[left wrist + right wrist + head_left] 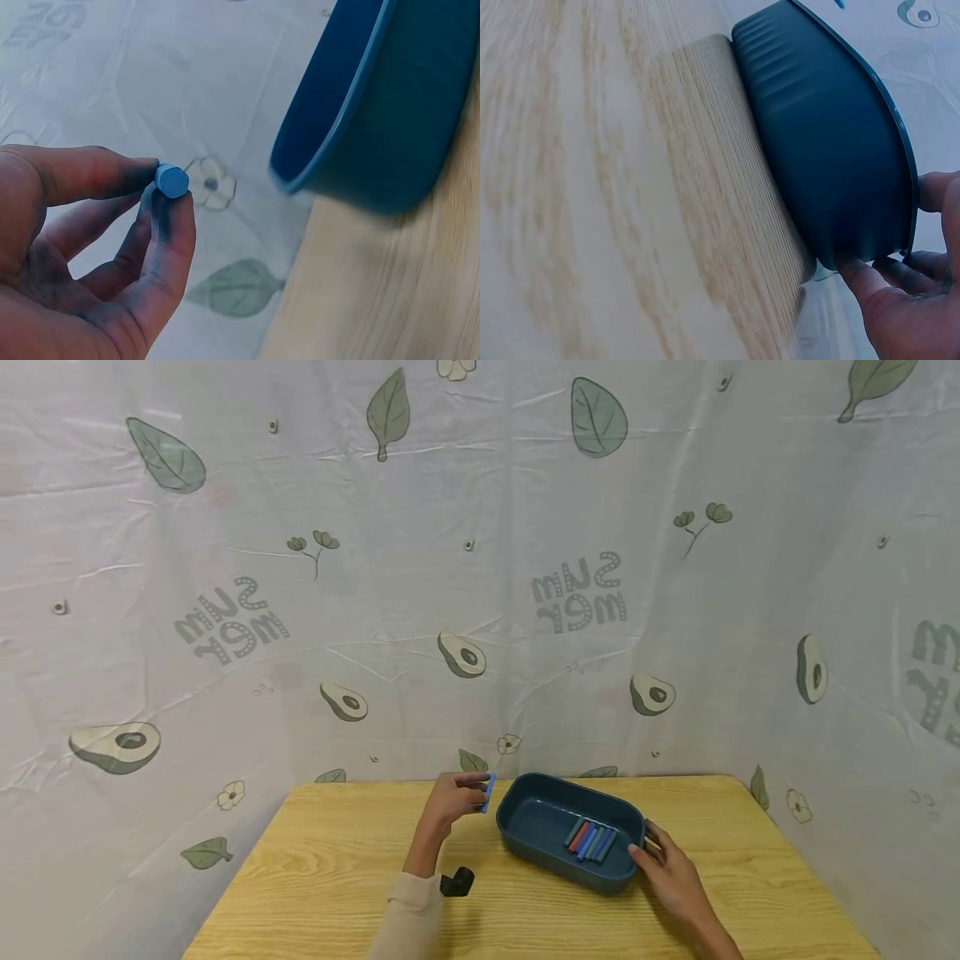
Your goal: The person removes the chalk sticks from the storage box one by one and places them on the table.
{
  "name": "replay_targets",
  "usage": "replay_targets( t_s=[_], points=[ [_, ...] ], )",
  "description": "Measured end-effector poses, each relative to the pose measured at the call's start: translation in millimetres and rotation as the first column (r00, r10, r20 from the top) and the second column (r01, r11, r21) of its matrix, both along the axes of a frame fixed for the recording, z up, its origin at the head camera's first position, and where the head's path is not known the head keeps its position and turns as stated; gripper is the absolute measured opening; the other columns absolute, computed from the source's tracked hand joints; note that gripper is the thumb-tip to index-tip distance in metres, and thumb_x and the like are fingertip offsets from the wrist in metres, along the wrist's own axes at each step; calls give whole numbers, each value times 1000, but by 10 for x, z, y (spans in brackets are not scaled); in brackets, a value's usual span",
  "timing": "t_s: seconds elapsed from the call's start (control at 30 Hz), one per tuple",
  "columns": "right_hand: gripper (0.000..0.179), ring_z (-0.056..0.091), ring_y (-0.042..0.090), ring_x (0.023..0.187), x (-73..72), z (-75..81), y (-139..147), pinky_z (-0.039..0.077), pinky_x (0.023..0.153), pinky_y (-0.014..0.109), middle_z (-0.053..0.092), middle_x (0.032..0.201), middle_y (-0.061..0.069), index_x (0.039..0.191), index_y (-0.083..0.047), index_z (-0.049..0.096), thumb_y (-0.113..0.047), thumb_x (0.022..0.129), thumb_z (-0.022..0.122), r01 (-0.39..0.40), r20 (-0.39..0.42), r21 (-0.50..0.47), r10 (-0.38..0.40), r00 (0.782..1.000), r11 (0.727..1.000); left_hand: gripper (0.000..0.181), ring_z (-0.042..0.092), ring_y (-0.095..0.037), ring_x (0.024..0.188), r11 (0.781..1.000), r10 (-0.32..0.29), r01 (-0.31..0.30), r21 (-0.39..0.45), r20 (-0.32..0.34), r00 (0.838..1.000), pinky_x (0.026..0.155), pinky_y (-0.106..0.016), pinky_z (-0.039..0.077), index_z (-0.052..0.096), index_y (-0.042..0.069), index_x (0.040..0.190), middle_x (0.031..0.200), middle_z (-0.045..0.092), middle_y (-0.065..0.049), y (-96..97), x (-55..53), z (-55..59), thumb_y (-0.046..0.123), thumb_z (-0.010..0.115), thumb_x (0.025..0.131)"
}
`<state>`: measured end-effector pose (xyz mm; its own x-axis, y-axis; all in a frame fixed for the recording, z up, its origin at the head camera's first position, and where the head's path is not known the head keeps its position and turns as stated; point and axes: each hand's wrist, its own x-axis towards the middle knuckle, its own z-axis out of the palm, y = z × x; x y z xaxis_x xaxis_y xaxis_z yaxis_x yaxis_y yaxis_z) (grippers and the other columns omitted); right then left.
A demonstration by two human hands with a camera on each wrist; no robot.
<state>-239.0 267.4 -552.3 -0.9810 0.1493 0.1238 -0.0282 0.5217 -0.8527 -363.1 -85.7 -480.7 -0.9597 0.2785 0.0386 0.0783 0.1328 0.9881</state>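
Note:
My left hand [447, 799] pinches a blue chalk stick [489, 793] between thumb and fingers, just left of a dark blue plastic basin [547, 860]. In the left wrist view the chalk's flat round end [173, 182] faces the camera, and dark dust marks the fingertips. Inside the basin, toward its right end, several chalk sticks lie side by side, among them a red chalk stick [578, 837] and a dark green one. The right hand [670, 870] grips the basin's right end at the rim; the right wrist view shows fingers against its outer wall [832, 142].
The basin stands on a wood-grain table [337, 860]. Behind and beside the table hangs a pale curtain [420, 568] printed with leaves and avocados. A black device [457, 882] sits at the left wrist.

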Motion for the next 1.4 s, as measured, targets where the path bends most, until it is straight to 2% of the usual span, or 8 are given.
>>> replay_targets(
  t_s=[0.17, 0.4, 0.6, 0.8, 1.0, 1.07, 1.17, 1.4],
  points=[
    [72, 47, 42, 135, 20, 25, -9, 45, 105, 47, 39, 152, 29, 156, -3, 26, -43, 102, 53, 5, 8, 6, -5, 1000, 1000, 41, 71, -22, 90, 999, 36, -36, -13, -9, 999, 83, -43, 59, 65, 0, 129, 114, 67, -20, -248, 38, -17, 4, 67, 89],
    [70, 47, 43, 134, 21, 34, -8, 50, 97, 23, 39, 152, 30, 155, 0, 29, -40, 102, 54, 5, -10, 24, -5, 1000, 1000, 40, 70, -20, 87, 995, 95, -95, -10, -6, 995, 80, -40, 60, 65, -3, 128, 113, 66, -21, -481, 95, -71, 2, 67, 88],
    [71, 47, 43, 134, 12, 25, 2, 49, 97, 23, 38, 152, 29, 155, 0, 28, -40, 102, 54, 8, -9, 21, -8, 1000, 1000, 41, 71, -24, 90, 992, 128, -128, -9, 22, 992, 82, -42, 60, 63, -6, 129, 116, 64, -26, -601, 155, -156, 1, 67, 88],
    [72, 45, 42, 136, 3, 18, 12, 50, 100, 34, 36, 153, 29, 156, -2, 26, -42, 102, 53, -9, -1, 4, 9, 1000, 1000, 40, 70, -21, 85, 986, 168, -167, -27, 46, 985, 77, -39, 60, 63, -8, 127, 113, 66, -26, -716, 223, -324, -1, 67, 88],
    [72, 46, 42, 134, 5, 5, 11, 48, 93, 15, 37, 153, 29, 156, 0, 26, -39, 102, 54, -9, -14, 7, 9, 1000, 1000, 39, 69, -20, 85, 982, 179, -176, -69, 40, 983, 73, -35, 60, 65, -9, 123, 113, 67, -25, -793, 237, -556, -3, 68, 85],
    [71, 47, 42, 134, 5, 0, 10, 48, 93, 14, 37, 153, 29, 156, 0, 26, -38, 102, 55, -7, -18, 7, 7, 1000, 1000, 38, 69, -20, 84, 978, 189, -185, -92, 34, 981, 73, -35, 59, 67, -8, 122, 112, 68, -24, -803, 249, -612, -3, 68, 84],
    [71, 46, 42, 135, 8, 2, 10, 49, 94, 17, 36, 153, 29, 156, 0, 26, -38, 103, 54, -11, -13, 1, 11, 1000, 1000, 36, 68, -19, 86, 968, 206, -203, -148, 4, 978, 74, -36, 59, 69, -8, 119, 111, 69, -23, -813, 272, -671, -3, 68, 83],
    [73, 45, 43, 135, 8, 17, 8, 42, 87, 5, 35, 154, 29, 156, 0, 25, -40, 102, 54, -18, -8, -12, 18, 1000, 1000, 33, 68, -22, 90, 934, 256, -261, -246, -51, 965, 76, -35, 58, 72, -4, 114, 109, 71, -20, -813, 283, -763, -1, 69, 82]
  ],
)
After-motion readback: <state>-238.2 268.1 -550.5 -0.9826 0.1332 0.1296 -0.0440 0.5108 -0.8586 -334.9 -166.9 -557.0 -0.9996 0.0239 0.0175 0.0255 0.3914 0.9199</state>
